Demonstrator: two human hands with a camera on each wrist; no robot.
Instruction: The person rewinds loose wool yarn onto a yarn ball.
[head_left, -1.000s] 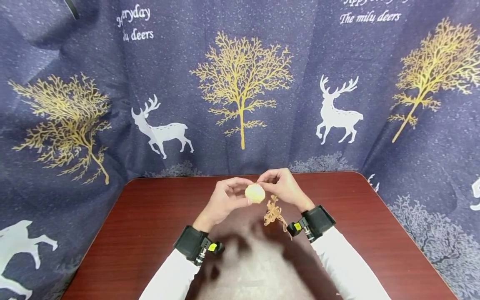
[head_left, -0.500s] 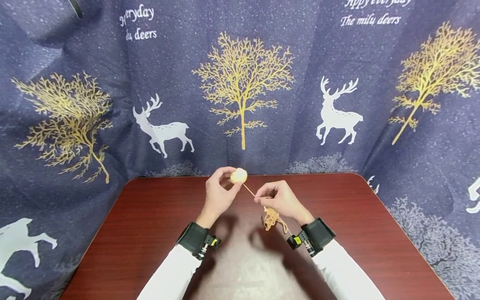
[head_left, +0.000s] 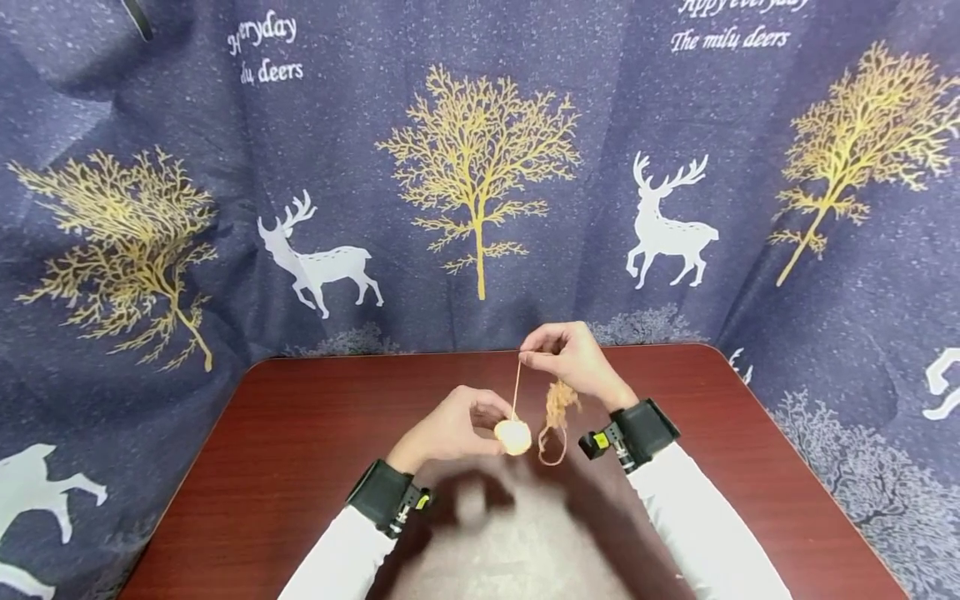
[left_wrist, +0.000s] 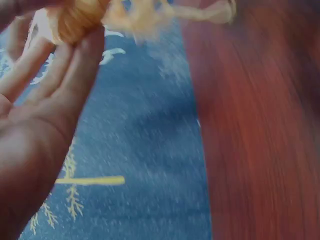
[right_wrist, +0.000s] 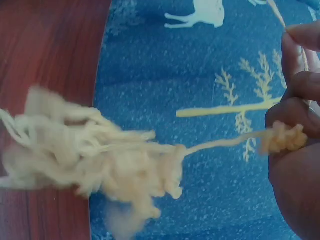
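My left hand (head_left: 453,427) holds a small pale yellow ball of yarn (head_left: 513,437) between thumb and fingers, over the middle of the table. In the left wrist view, wound strands show on the yarn ball (left_wrist: 77,22) at the fingertips. Up and to the right, my right hand (head_left: 576,360) pinches a strand of yarn (head_left: 516,390) that runs taut down to the ball. Below the right hand hangs a loose tangle of the same yarn (head_left: 558,404), ending in a loop. The right wrist view shows this yarn tangle (right_wrist: 140,165) blurred, joined by one strand to a small clump against the palm.
A red-brown wooden table (head_left: 300,433) lies under both hands, with a pale glare on its near middle part. Behind its far edge hangs a dark blue curtain (head_left: 420,308) printed with deer and trees. Each wrist wears a black strap with a small camera.
The hands went from close together to apart. The left hand rose leftward with the ball, then came down; the right hand dipped, then rose above it with the strand.
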